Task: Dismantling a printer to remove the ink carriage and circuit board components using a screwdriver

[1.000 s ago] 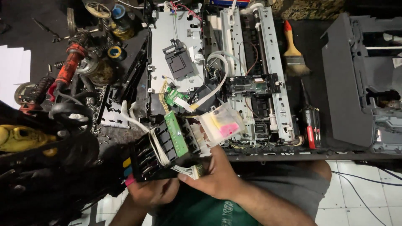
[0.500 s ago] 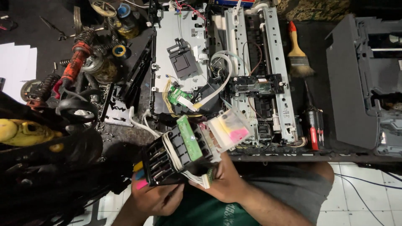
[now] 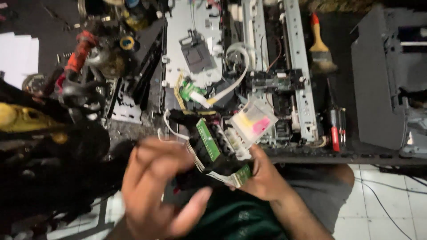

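Two bare hands work just in front of the person's chest, at the near edge of a cluttered workbench (image 3: 311,158). The right hand (image 3: 262,178) is closed around the black plastic print-head carriage with a green circuit board on its side (image 3: 213,149), fingers curled under it and thumb pressed on its near face. The left hand (image 3: 155,191) is blurred, its fingers spread loosely and gripping nothing; it hovers just beside the carriage's left end, and contact cannot be told. White flat ribbon cables (image 3: 222,178) hang from the carriage, which is tilted. At its upper right sits a clear plastic ink cartridge holder (image 3: 253,121), showing yellow and pink ink inside. Behind lies an opened grey metal printer chassis (image 3: 249,66).
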